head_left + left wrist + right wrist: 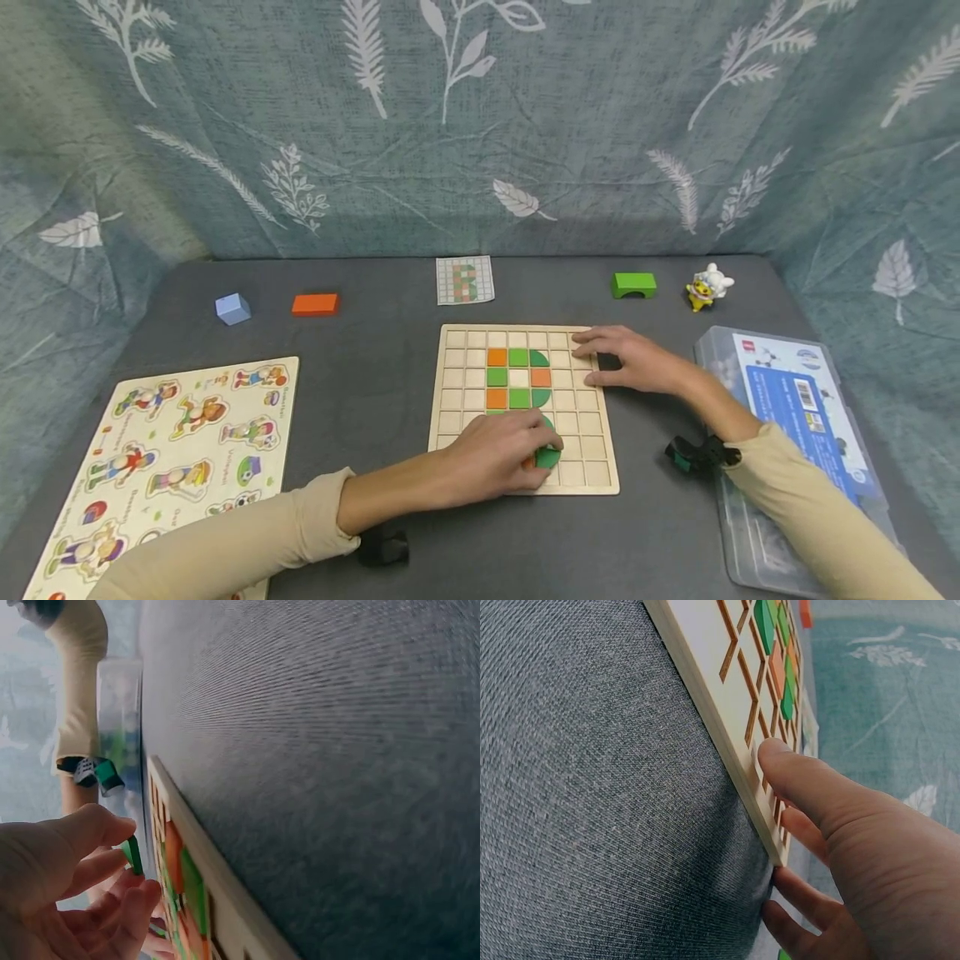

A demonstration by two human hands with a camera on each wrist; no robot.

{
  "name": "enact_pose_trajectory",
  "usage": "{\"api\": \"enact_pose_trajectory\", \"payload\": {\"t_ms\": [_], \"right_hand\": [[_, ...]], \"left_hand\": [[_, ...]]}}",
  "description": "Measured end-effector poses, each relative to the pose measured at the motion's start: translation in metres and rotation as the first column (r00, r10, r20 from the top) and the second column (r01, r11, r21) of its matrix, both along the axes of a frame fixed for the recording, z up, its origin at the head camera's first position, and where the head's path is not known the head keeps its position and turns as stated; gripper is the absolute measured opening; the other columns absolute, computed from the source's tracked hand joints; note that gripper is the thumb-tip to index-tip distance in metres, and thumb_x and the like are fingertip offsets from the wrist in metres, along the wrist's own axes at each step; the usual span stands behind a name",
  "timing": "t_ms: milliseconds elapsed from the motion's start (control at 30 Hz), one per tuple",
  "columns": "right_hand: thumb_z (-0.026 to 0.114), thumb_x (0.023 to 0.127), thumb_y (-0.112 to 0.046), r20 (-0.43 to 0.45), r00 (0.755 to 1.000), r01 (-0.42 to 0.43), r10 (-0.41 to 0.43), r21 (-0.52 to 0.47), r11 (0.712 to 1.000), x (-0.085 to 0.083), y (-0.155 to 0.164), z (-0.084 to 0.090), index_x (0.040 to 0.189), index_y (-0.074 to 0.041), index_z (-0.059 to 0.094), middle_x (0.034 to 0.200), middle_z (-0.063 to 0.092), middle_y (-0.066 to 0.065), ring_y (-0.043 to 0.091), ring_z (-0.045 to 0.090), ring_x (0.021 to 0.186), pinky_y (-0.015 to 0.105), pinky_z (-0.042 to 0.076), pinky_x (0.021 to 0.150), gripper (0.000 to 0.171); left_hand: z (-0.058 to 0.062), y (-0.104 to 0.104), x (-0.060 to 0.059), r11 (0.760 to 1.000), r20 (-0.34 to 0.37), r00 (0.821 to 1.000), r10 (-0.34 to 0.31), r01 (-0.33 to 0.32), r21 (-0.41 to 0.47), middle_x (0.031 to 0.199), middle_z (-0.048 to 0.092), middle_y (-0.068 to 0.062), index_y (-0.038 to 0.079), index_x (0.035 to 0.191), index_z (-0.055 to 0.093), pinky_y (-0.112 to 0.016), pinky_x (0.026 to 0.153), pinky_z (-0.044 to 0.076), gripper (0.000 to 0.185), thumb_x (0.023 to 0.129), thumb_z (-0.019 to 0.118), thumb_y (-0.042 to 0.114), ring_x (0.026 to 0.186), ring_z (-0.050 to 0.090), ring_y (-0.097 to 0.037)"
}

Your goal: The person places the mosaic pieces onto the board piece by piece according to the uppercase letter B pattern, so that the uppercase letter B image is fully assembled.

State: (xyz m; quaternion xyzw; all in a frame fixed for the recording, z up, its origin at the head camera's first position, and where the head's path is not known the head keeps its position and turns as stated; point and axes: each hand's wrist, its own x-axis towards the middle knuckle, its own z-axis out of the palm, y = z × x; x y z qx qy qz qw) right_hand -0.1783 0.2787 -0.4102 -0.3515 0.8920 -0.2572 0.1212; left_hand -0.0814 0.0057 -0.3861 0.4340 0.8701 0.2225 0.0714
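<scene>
Grey felt carries the grid board [592, 479]; the right hand [626, 360] lies flat steadying its far right corner, while the left hand [498, 454] pinches a green piece [548, 457] at a near cell.

A grey cloth-covered table [375, 367] stands before a teal leaf-print curtain [570, 125].

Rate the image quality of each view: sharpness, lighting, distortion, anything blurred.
Head view: even, soft light, sharp, wide-angle bowing at the edges; faint shadow under the right hand on the grid board. Left wrist view: rolled sideways, the left hand and green piece slightly soft, cloth weave crisp. Right wrist view: tilted, near fingers soft, far tiles blurred.
</scene>
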Motion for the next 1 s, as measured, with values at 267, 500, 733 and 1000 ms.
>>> {"api": "enact_pose_trajectory", "payload": {"t_ms": [267, 500, 733, 1000], "right_hand": [[0.071, 0.088, -0.02, -0.006, 1.0, 0.009, -0.009, -0.001, 1.0, 0.0006, 0.0005, 0.0005, 0.124, -0.005, 0.064, 0.141, 0.051, 0.019, 0.043, 0.043, 0.132, 0.06, 0.035, 0.105, 0.039], [0.07, 0.089, -0.021, 0.001, 1.0, 0.007, -0.007, -0.003, 1.0, 0.0005, -0.0006, 0.0005, 0.124, -0.006, 0.064, 0.142, 0.051, 0.019, 0.043, 0.042, 0.133, 0.06, 0.034, 0.106, 0.039], [0.07, 0.089, -0.02, 0.0, 1.0, 0.003, -0.003, -0.006, 1.0, -0.0002, -0.0014, 0.0015, 0.124, -0.005, 0.064, 0.141, 0.051, 0.019, 0.043, 0.043, 0.133, 0.061, 0.034, 0.106, 0.039], [0.07, 0.089, -0.02, 0.008, 1.0, 0.008, -0.008, 0.002, 1.0, 0.0, -0.0012, 0.0003, 0.125, -0.004, 0.064, 0.142, 0.051, 0.019, 0.043, 0.042, 0.133, 0.06, 0.033, 0.107, 0.04]], "left_hand": [[-0.0068, 0.0011, 0.0022, 0.999, 0.022, 1.0, -0.019, 0.02, -0.034, 0.089, 0.059, 0.005, 0.019, 0.102, 0.069, -0.012, 0.052, 0.033, 0.016, 0.086, 0.069, 0.02, 0.068, 0.045, -0.001], [-0.0086, 0.0023, 0.004, 0.996, -0.058, 0.997, -0.043, 0.038, -0.085, 0.082, 0.058, 0.008, 0.02, 0.099, 0.07, -0.013, 0.052, 0.03, 0.016, 0.087, 0.071, 0.03, 0.069, 0.044, -0.001], [-0.008, 0.0042, 0.0085, 0.989, -0.182, 0.981, -0.059, 0.033, -0.144, 0.073, 0.053, 0.009, 0.022, 0.083, 0.07, -0.014, 0.048, 0.027, 0.012, 0.087, 0.071, 0.034, 0.066, 0.043, -0.003], [-0.0062, 0.0062, 0.009, 0.983, -0.227, 0.972, -0.068, 0.026, -0.181, 0.072, 0.058, 0.01, 0.026, 0.078, 0.073, -0.015, 0.045, 0.027, 0.015, 0.09, 0.066, 0.03, 0.066, 0.046, -0.006]]}}
